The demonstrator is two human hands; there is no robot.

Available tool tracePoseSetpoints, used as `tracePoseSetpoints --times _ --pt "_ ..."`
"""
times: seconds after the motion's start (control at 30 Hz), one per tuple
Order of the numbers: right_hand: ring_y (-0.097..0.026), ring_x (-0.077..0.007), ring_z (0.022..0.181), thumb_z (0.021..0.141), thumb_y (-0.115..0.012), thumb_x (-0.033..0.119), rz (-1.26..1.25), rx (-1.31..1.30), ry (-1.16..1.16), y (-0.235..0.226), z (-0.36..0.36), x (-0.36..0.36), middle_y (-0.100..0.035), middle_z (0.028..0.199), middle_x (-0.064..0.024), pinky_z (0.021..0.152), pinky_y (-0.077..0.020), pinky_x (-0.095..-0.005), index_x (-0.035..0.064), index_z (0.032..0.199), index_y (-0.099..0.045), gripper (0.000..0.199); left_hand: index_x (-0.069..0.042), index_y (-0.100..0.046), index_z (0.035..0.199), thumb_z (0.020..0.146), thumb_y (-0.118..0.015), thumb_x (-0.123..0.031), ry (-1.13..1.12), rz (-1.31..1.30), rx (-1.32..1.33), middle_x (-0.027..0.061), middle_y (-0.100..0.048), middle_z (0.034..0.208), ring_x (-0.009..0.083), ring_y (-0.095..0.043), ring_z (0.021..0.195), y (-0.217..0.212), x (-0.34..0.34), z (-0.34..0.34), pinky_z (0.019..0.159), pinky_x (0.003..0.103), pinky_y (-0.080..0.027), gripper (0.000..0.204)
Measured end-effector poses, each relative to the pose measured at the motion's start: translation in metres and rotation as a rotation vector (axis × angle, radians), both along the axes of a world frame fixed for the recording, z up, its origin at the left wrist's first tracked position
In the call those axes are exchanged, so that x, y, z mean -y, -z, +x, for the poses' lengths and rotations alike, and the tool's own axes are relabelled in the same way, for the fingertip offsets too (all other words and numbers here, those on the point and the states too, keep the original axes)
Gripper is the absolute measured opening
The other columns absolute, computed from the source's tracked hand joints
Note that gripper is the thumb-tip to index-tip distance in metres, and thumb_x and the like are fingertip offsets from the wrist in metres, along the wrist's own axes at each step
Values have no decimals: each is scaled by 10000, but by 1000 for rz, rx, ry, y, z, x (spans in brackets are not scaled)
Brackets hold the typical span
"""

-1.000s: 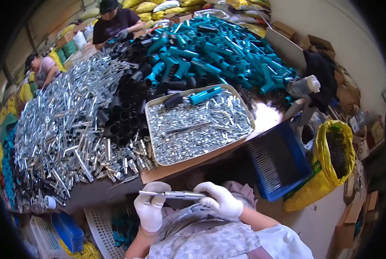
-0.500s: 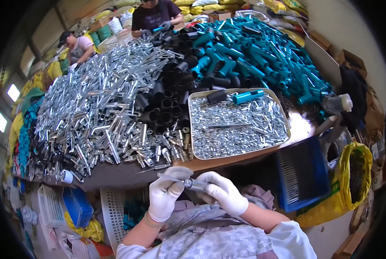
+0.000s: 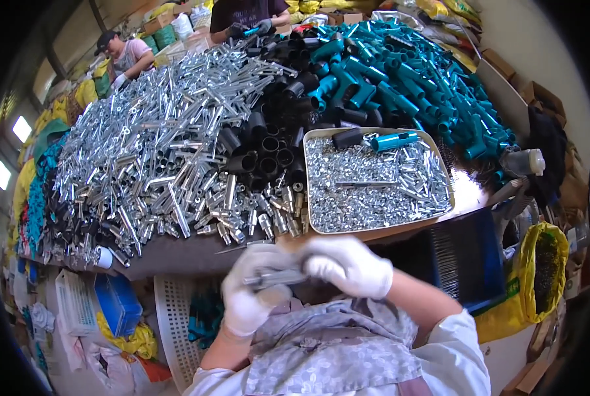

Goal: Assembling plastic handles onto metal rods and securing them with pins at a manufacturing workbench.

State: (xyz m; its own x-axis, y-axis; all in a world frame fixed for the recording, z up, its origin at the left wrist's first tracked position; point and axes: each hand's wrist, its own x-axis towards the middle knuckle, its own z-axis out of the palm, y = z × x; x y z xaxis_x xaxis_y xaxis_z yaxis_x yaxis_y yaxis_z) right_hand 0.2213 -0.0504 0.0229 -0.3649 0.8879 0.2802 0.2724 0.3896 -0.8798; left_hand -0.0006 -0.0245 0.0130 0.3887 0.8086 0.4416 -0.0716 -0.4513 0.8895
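Both of my hands wear white gloves and are held together in front of my apron, just off the table's near edge. My left hand (image 3: 247, 290) is closed round a silver metal cylinder (image 3: 276, 278), which lies roughly level and is smeared by motion. My right hand (image 3: 351, 267) has its fingers curled at the right end of that cylinder; they are blurred, and the part beneath them is hidden. Beyond my hands, a shallow cream tray (image 3: 381, 230) holds many small metal pieces, a thin metal rod, a black sleeve (image 3: 346, 138) and a teal tube (image 3: 394, 141).
Heaps of silver metal parts (image 3: 156, 138), black tubes (image 3: 268, 155) and teal pistol-shaped housings (image 3: 400, 79) cover the table. Two people work across it. A blue bin (image 3: 486, 264) and yellow sack (image 3: 539, 290) stand at right; a white perforated basket (image 3: 169, 330) stands lower left.
My right hand has risen slightly and turned over the cylinder, which now lies more level. My left hand has shifted a little left. The view has shifted, moving the tray rightward and up.
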Motion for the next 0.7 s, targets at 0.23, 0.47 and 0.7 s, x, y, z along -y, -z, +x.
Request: tracePoseSetpoints --times 0.23,0.47,0.7 --pt "-658 -311 898 864 -676 217 630 1053 485 -33 95 -180 -656 882 -97 760 -532 -443 148 918 -751 115 -1 -655 1064 796 -860 -388 -46 -8 -199 124 -670 1022 234 -669 914 -7 7 -7 850 341 -531 514" --pt "-704 -307 839 805 -673 120 806 1136 410 -34 71 -226 -668 844 -121 676 -557 -439 77 875 -714 92 7 -631 1082 819 -828 -440 -115 -112 -55 86 -648 1038 159 -653 916 3 20 -14 835 290 -516 555" --pt "-742 -342 792 775 -695 118 599 1248 511 -35 63 -235 -740 819 -146 673 -585 -435 92 827 -751 81 9 -631 1082 816 -829 -453 -113 -92 -86 89 -653 1046 168 -652 923 7 21 -8 837 298 -517 568"
